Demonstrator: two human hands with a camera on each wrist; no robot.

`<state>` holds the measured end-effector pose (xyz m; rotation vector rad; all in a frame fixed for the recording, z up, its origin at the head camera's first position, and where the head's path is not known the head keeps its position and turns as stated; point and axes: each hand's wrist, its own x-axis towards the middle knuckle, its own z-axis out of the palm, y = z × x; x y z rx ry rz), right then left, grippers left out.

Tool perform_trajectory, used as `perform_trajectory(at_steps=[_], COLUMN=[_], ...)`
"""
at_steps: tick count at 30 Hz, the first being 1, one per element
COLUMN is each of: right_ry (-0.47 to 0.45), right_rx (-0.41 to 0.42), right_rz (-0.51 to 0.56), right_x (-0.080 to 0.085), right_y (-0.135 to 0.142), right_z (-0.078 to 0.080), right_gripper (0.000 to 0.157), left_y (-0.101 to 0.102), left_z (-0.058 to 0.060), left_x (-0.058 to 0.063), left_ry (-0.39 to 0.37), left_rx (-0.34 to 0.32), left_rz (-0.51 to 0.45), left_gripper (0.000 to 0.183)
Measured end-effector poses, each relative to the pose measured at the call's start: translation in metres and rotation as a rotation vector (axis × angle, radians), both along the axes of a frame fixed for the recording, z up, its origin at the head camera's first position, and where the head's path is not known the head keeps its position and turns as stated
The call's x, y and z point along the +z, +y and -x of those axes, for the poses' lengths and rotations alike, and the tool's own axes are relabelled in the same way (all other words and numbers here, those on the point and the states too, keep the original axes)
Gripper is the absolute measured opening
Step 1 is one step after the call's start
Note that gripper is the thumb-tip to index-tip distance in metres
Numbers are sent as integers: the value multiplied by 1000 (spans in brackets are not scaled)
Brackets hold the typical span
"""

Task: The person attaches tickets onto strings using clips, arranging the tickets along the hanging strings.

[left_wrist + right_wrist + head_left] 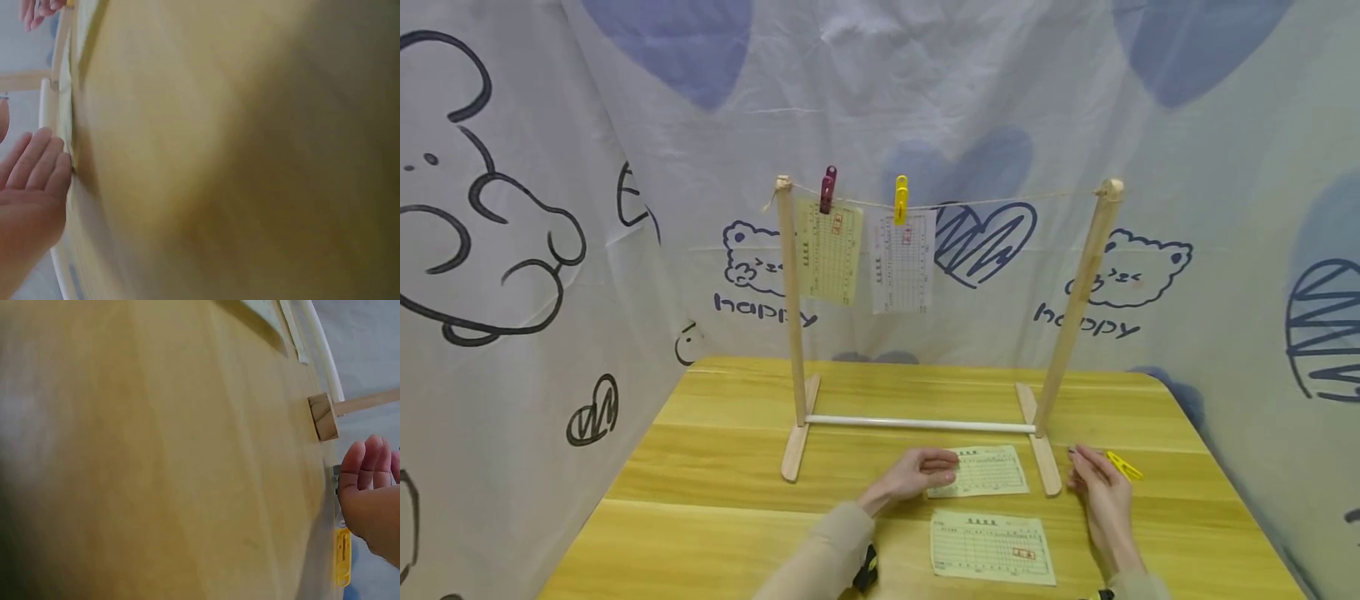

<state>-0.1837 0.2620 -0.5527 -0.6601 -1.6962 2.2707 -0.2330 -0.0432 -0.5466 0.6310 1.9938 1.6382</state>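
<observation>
In the head view, a wood-grain tabletop spans the lower frame, backed by pale fabric printed with hearts and bears. A wooden stand at centre carries a yellow paper and a white paper. Below it, a person's left hand, fingers extended, meets the left end of a yellowish slip; a second slip lies near the bottom edge. At lower right, the right hand bends beside a yellow clip.

In the left wrist view, the tabletop sweeps across the frame; at left, the left hand's straight fingers reach the yellowish slip's edge.

In the right wrist view, at right, the right hand's bent fingers are at a dark clip, just above the yellow clip; whether they grip it cannot be told.
</observation>
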Motion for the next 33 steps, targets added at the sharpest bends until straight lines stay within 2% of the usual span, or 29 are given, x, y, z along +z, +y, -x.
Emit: perform_trajectory(at_steps=[6, 11, 15, 19, 23, 27, 29, 33], right_ry=[-10, 35, 50, 53, 57, 35, 28, 39], right_rx=[66, 140, 175, 198, 198, 193, 201, 227], right_rz=[15, 48, 42, 30, 30, 16, 9, 10], right_x=[-5, -9, -12, -13, -14, -14, -15, -17], right_y=[6, 11, 15, 19, 22, 21, 19, 17], right_z=[-1, -4, -6, -8, -9, -8, -7, -7], right_gripper=[18, 20, 21, 21, 23, 22, 24, 27], left_y=[-19, -57, -91, -112, -103, -84, -78, -71], left_z=[3, 0, -5, -13, -17, -12, -8, -1], left_x=[-4, -3, -1, 4, 11, 14, 12, 5], left_ry=[7, -14, -43, -14, 107, 220, 246, 251], left_rx=[-7, -2, 37, 81, 174, 266, 291, 318], left_rz=[16, 7, -12, 7, 76, 158, 190, 258], left_gripper=[45, 47, 49, 48, 41, 34, 34, 38])
